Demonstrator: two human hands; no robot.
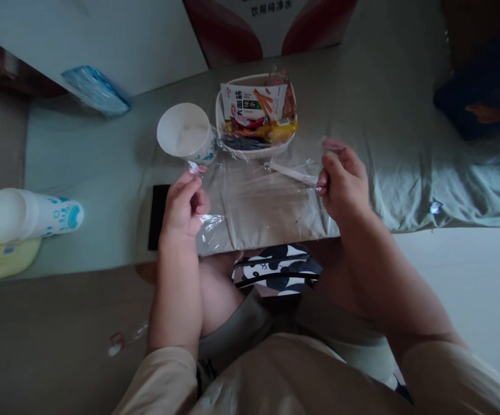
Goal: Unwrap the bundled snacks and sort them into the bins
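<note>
My left hand [185, 202] pinches a crinkled piece of clear plastic film [212, 221], whose shiny corner pokes up above the fingertips. My right hand [343, 178] is closed on the film's other side, so the sheet appears stretched between both hands over the table's front edge. A narrow whitish strip [293, 173] runs from the right fingers toward the middle; whether it belongs to the film I cannot tell. Just beyond the left hand stands a white paper cup [185, 131]. Behind the film sits a white bowl [256, 153] of packaged snacks, a white packet [254, 102] on top.
Stacked paper cups [34, 214] lie on their side at the left by a yellow package [6, 256]. A black flat object [157, 216] is beside my left wrist. A blue plastic packet [97, 92] leans at the back left; a red-and-white box [271, 31] stands behind the bowl.
</note>
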